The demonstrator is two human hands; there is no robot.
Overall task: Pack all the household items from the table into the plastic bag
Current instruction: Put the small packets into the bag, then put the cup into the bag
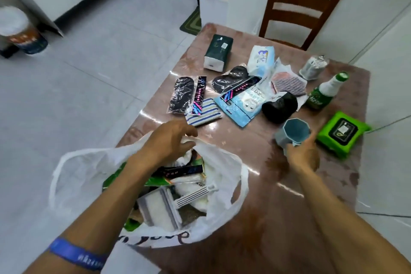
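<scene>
Left hand (171,140) fingers pinch the plastic bag (93,169) rim — right hand (303,153) fingers grip a blue cup (291,132).

White bag (84,176) gapes open at the worktop's near edge, already part full. Blue cup (291,132) sits upright near the green wipes (342,133); socks (180,94), bottle (327,91) and tissues (218,52) lie scattered beyond.
</scene>
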